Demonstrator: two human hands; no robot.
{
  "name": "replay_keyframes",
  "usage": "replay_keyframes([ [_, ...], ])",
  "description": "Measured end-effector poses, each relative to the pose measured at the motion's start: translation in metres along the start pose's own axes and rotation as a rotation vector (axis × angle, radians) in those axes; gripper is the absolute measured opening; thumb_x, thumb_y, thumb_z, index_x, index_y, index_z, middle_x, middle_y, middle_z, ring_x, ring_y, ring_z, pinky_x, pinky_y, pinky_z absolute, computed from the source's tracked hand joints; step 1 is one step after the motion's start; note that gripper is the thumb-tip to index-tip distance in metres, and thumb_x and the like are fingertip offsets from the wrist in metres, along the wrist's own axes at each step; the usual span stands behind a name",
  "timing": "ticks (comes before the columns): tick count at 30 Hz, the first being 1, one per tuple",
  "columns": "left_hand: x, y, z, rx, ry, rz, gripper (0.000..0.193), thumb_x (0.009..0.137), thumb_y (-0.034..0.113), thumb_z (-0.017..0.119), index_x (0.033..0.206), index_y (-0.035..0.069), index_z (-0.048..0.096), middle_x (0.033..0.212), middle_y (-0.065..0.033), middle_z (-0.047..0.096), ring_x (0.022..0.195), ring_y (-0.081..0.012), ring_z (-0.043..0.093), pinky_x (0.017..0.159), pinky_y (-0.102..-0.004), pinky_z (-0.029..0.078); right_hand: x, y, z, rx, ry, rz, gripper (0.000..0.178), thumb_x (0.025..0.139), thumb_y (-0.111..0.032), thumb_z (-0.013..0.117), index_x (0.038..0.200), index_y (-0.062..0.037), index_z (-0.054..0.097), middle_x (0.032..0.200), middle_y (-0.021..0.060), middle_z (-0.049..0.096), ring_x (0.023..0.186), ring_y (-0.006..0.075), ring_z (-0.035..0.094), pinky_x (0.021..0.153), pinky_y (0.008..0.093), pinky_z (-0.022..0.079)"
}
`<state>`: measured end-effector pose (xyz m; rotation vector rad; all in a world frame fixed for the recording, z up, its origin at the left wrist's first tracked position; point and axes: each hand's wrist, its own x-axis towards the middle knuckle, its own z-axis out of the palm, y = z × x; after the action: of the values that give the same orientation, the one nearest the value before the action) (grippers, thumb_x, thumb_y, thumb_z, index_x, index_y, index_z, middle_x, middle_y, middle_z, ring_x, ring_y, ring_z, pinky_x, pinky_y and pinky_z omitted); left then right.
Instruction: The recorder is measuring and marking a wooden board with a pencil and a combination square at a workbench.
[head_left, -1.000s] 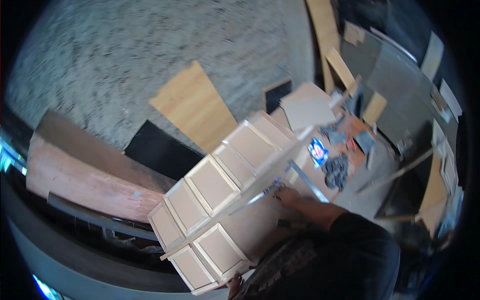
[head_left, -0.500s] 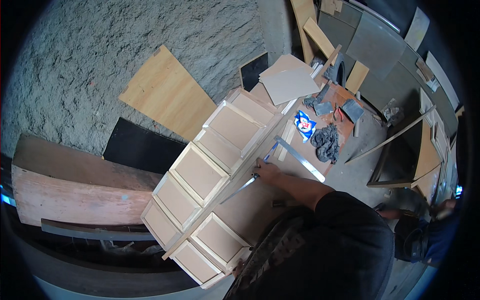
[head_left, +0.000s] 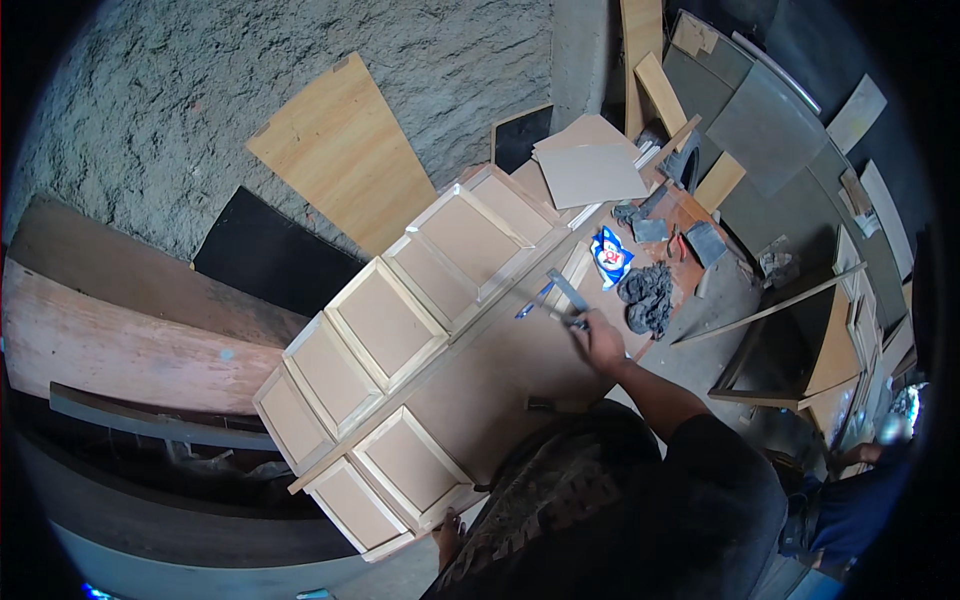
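Right hand [head_left: 603, 345]: fingers curled firmly round a dark-handled tool [head_left: 577, 322], no visible gap in the grip. The thin blade is blurred, so its type can't be told. Left hand [head_left: 448, 535]: seen at the near edge of the lower framed panels [head_left: 412, 460]; finger spread and any grip can't be told.

Key relation: the tool is in the right hand, its blade pointed up-left toward the upper framed panels [head_left: 387, 325]. A metal strip [head_left: 567, 288] is placed just beyond the same hand, long axis upper left to lower right, partly hidden by the fingers; contact can't be told. The right hand is by far the nearer to it; the left is well apart, at the lower end. A thin blue item [head_left: 524, 312], likely a pen, is seen just left of the strip on the tabletop [head_left: 500, 365].

Containers: one blue-and-white packet [head_left: 610, 258], set up and right of the strip; contents hidden. A dark rag [head_left: 647, 300] is bunched just beside it. Further out, red pliers [head_left: 682, 243] are laid near a grey block [head_left: 705, 243], and loose boards [head_left: 592, 178] are stacked at the far end.
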<state>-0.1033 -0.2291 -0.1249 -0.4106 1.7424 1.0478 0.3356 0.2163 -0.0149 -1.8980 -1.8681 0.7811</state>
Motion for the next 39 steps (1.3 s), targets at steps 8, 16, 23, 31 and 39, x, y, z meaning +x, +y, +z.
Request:
replay_keyframes([
  [8,-0.003,0.002,0.001,0.064,-0.034,0.104,0.027,0.094,0.029,0.089,0.107,0.013,0.072,0.093,0.0007,0.071,0.079,-0.0132,0.066,0.066,-0.0325,0.053,0.032,0.034,-0.024,-0.107,0.231,0.28,0.037,0.105,-0.037,0.069,0.131,-0.012,0.06,0.134,0.0187,0.063,0.122,0.0452,0.066,0.097,0.057,0.054],
  [16,-0.028,0.008,0.016,0.012,0.032,0.109,0.039,0.093,0.026,0.09,0.123,0.017,0.067,0.109,0.002,0.072,0.093,-0.0153,0.067,0.08,-0.0365,0.053,0.016,-0.008,0.016,-0.001,0.054,-0.166,0.043,0.096,-0.037,0.078,0.128,-0.0097,0.07,0.123,0.0195,0.073,0.108,0.0426,0.072,0.095,0.0494,0.058],
  [23,-0.048,0.017,0.024,0.031,0.043,0.13,0.033,0.093,0.026,0.09,0.117,0.017,0.069,0.105,0.0023,0.073,0.093,-0.0155,0.067,0.081,-0.0363,0.053,-0.05,-0.033,0.044,-0.304,-0.573,-0.545,0.052,0.087,-0.04,0.084,0.129,-0.0127,0.068,0.132,0.0128,0.068,0.123,0.0388,0.068,0.107,0.052,0.053],
  [31,-0.049,0.015,0.026,-0.02,0.021,0.198,0.028,0.094,0.025,0.088,0.115,0.017,0.072,0.1,0.0025,0.074,0.084,-0.014,0.067,0.073,-0.0331,0.052,-0.007,-0.029,0.034,-0.284,-0.35,-0.168,0.049,0.089,-0.035,0.081,0.129,-0.0125,0.064,0.134,0.015,0.067,0.123,0.04,0.068,0.105,0.0527,0.055],
  [39,-0.038,0.018,0.018,0.133,0.049,0.13,0.027,0.092,0.024,0.09,0.107,0.013,0.071,0.084,0.0006,0.071,0.07,-0.0122,0.065,0.06,-0.0295,0.049,0.017,-0.055,0.013,-0.129,-0.069,-0.089,0.05,0.095,-0.04,0.079,0.132,-0.009,0.068,0.132,0.0179,0.069,0.122,0.0407,0.068,0.104,0.0505,0.055],
])
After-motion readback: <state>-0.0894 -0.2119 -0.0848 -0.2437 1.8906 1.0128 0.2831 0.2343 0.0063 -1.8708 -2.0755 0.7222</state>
